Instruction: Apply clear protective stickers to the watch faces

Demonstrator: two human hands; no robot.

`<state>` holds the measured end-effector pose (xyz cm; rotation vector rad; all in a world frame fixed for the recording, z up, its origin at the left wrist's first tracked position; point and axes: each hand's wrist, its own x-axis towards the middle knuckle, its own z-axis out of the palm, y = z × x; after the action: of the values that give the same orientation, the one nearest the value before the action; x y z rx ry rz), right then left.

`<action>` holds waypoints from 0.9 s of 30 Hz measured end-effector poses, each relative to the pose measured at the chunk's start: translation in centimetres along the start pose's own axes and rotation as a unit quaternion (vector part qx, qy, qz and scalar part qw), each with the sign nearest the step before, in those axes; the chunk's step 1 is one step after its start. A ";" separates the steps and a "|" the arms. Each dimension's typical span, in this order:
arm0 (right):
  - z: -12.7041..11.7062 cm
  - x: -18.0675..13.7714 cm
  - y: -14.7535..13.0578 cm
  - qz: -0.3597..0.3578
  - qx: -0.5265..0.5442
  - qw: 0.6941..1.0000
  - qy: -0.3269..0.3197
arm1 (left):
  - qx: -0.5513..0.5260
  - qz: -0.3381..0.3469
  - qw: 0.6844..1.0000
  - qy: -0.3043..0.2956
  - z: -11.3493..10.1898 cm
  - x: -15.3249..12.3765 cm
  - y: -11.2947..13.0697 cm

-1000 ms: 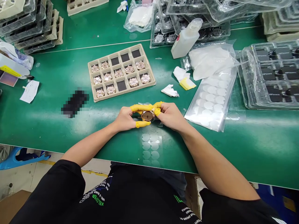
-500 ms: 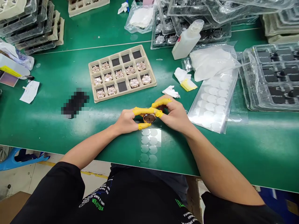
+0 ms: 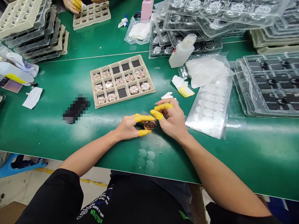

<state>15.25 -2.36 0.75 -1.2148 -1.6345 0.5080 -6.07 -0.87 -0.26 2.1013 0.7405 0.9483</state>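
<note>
My left hand (image 3: 128, 127) pinches a round rose-gold watch case (image 3: 149, 125) between its yellow-capped thumb and forefinger, just above the green table. My right hand (image 3: 171, 119) touches the case's right edge with its yellow-capped thumb, the forefinger lifted and curled above. A clear sheet of round stickers (image 3: 146, 155) lies on the table right below the hands. Behind them sits a beige compartment tray (image 3: 151, 90) with several watch cases in it and some dark vacant cells.
A bag of round white pads (image 3: 211, 105) lies to the right, with a white bottle (image 3: 181, 53), crumpled wipes (image 3: 182, 84) and clear blister trays (image 3: 268, 84) beyond. Stacked trays (image 3: 35, 31) stand far left. Another person's hand (image 3: 73, 5) works at a tray at the back.
My right forefinger has lifted off the watch case and curled up. The camera tilted up a little, which brought the other person's hand into view.
</note>
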 end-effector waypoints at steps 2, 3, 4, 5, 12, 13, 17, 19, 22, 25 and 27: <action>0.7 -0.4 -0.2 -0.012 -0.027 0.999 0.034 | -0.003 -0.006 1.000 0.004 0.0 0.0 0.1; 1.0 -0.5 -0.3 -0.025 -0.041 0.998 0.045 | -0.011 -0.010 1.000 0.005 -0.1 0.0 0.1; 1.2 -0.6 -0.3 -0.042 -0.053 0.996 0.054 | -0.026 -0.016 1.000 0.005 -0.1 0.0 0.1; 1.4 -0.7 -0.2 -0.058 -0.064 0.994 0.061 | -0.044 -0.023 0.999 0.004 -0.1 0.0 0.2; 0.6 0.0 0.3 0.056 -0.052 0.990 0.115 | -0.186 -0.172 0.967 -0.002 0.2 0.4 -0.1; 0.3 0.1 0.1 0.086 -0.016 0.990 0.112 | -0.205 -0.210 0.956 0.012 0.2 0.5 -0.2; -0.2 -0.1 -1.2 0.231 0.126 0.965 -0.011 | -0.247 -0.290 0.924 0.033 0.3 0.7 -0.3; 0.0 -0.3 -2.0 0.293 0.135 0.943 -0.080 | -0.236 -0.283 0.929 0.022 0.3 0.8 -0.2; 0.3 -0.5 -2.6 0.348 0.124 0.922 -0.118 | -0.207 -0.275 0.939 0.008 0.2 0.7 0.0; 0.4 -0.4 -2.7 0.367 0.119 0.915 -0.116 | -0.193 -0.274 0.942 0.009 0.2 0.7 0.1; 0.4 -0.4 -2.8 0.370 0.112 0.915 -0.114 | -0.185 -0.265 0.946 0.009 0.3 0.6 0.0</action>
<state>13.59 -3.73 2.58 -1.6232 -1.2015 1.3139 -5.52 -0.56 -0.12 1.4606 0.9863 0.7324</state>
